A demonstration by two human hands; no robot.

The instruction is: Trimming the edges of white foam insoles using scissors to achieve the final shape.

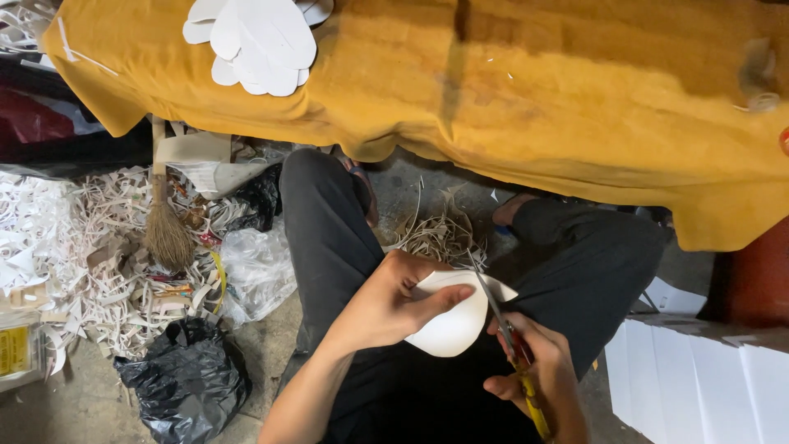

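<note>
Cutting a white paper piece over the lap, beside a table draped in yellow cloth.

The left hand [386, 304] pinches the white paper piece [456, 316] by its edge, holding it clear of the knees so the scissors [497, 316] can bite in; the right hand [546, 374] is closed round their handles. Cut shapes [259, 41] lie stacked on the yellow cloth [534, 90]. Paper scraps [82, 263], a broom [164, 230] and a black bag [189, 378] crowd the floor at left; white sheets [699, 378] hem in the right.

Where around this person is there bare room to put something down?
The yellow cloth is mostly bare from the stack of white cut-outs to its right edge. A small bare floor patch lies beside the black bag. Crowded: the paper scrap heap around the broom, and the lap, where the left hand holds a white piece and the right hand scissors.
</note>
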